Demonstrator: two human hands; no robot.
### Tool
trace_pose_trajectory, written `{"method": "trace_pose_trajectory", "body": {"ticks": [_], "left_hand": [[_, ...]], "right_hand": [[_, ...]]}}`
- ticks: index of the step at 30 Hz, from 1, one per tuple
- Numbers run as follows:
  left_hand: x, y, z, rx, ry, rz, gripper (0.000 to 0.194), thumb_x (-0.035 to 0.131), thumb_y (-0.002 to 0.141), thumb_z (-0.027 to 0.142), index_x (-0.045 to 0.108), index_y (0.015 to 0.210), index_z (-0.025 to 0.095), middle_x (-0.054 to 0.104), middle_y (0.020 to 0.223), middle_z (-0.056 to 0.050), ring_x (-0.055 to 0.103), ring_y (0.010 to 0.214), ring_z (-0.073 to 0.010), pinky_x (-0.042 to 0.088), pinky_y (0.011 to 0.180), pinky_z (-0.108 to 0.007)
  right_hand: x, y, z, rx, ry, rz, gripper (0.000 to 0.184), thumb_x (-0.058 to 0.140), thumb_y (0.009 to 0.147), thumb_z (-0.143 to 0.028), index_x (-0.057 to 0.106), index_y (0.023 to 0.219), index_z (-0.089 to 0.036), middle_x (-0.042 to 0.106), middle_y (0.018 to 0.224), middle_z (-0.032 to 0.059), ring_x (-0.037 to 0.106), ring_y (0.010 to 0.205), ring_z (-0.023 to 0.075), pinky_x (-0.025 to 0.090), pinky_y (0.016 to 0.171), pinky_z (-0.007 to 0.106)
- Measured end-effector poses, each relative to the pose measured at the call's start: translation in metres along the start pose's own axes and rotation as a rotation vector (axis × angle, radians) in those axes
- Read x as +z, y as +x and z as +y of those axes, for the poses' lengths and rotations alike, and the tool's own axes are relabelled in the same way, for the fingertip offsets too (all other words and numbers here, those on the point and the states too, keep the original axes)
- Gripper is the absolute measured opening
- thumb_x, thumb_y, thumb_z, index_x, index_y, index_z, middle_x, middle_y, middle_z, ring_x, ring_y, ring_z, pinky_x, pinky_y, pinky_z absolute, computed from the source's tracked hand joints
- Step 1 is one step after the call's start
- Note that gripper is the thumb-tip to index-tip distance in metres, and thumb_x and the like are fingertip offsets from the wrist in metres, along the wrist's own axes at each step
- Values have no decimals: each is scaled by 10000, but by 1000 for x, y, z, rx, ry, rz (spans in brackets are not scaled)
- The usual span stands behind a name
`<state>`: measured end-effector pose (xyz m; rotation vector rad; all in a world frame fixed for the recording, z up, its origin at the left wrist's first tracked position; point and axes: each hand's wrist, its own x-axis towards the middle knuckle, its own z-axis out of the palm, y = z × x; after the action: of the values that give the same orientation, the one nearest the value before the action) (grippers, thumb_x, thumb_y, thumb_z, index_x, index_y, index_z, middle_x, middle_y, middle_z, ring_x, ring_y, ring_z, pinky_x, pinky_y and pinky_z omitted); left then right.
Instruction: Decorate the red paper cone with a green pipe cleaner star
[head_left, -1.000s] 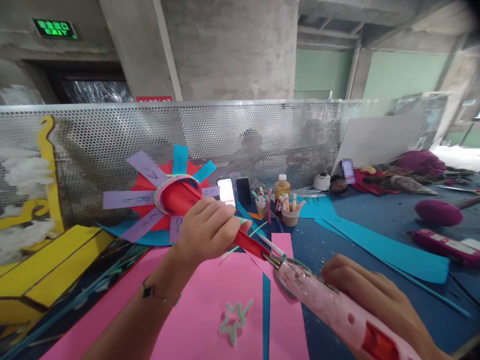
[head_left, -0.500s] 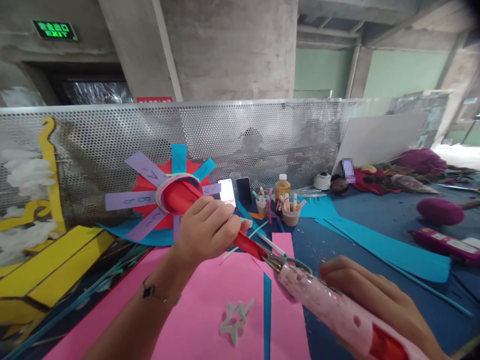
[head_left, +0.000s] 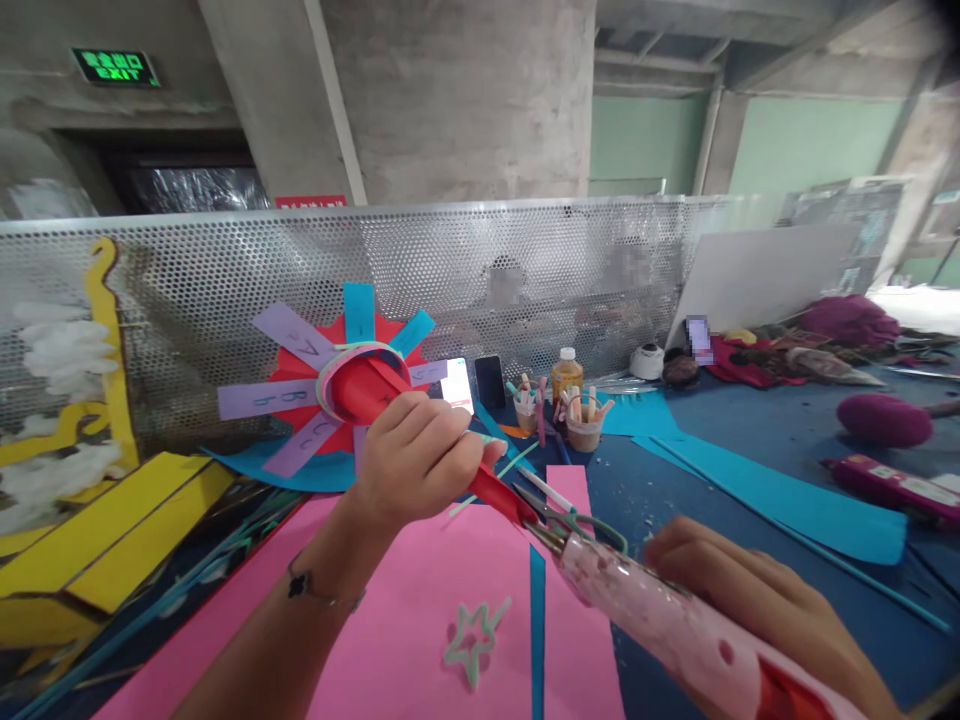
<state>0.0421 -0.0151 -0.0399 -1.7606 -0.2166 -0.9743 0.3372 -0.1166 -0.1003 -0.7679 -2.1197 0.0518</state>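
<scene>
My left hand [head_left: 420, 455] is closed around a rolled red paper handle [head_left: 504, 494]. Beyond the fist, the handle joins a red scalloped paper disc [head_left: 289, 365] with purple and blue lettered strips fanned around it and a pale ring at its middle. In my right hand [head_left: 750, 590] is a pink glue gun [head_left: 652, 595], its metal nozzle at the handle's near end; whether they touch is unclear. Green-handled scissors [head_left: 600, 530] lie just behind the nozzle. Below, a pale green star shape [head_left: 471, 640] rests on pink paper [head_left: 397, 600].
Yellow folded card [head_left: 112, 530] sits at the left. Behind stand two phones [head_left: 490, 383], an amber bottle [head_left: 568, 375] and cups of sticks [head_left: 583, 430]. Blue paper strips [head_left: 795, 500], a purple glue gun [head_left: 885, 490] and a purple mallet head [head_left: 883, 420] lie at right. A perforated metal screen [head_left: 420, 260] closes the back.
The glue gun's nozzle has shifted very slightly left and down against the handle's end, so more of the scissors shows. Both hands keep their holds.
</scene>
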Motion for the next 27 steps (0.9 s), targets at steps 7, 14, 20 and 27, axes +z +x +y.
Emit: {"method": "trace_pose_trajectory", "body": {"ticks": [7, 14, 20, 27], "left_hand": [[-1, 4, 1, -3, 2, 14, 195, 671, 912, 201, 481, 891, 241, 649, 770, -22, 594, 700, -187, 518, 623, -343], [0, 5, 2, -5, -5, 27, 193, 675, 913, 214, 486, 885, 238, 646, 764, -27, 599, 693, -193, 531, 617, -353], [-1, 7, 2, -29, -44, 44, 217, 696, 907, 195, 481, 887, 221, 655, 776, -49, 634, 714, -194, 572, 636, -331], [-3, 8, 1, -18, -70, 45, 188, 689, 917, 246, 506, 916, 201, 668, 710, -43, 623, 624, -183, 535, 569, -309]], "right_hand": [[2, -4, -2, 22, 4, -12, 368, 451, 1037, -473, 607, 822, -217, 598, 716, 36, 582, 572, 160, 476, 517, 241], [5, -5, -1, 25, -24, -18, 235, 486, 1022, -358, 537, 829, -233, 551, 703, 9, 539, 543, 149, 420, 493, 250], [7, -4, -3, 23, -7, -20, 182, 522, 1008, -292, 507, 834, -242, 521, 694, -11, 509, 524, 135, 380, 482, 243], [7, -1, -6, 66, 75, 11, 127, 462, 1042, -300, 557, 983, -240, 630, 851, 47, 651, 678, 168, 502, 587, 230]]}}
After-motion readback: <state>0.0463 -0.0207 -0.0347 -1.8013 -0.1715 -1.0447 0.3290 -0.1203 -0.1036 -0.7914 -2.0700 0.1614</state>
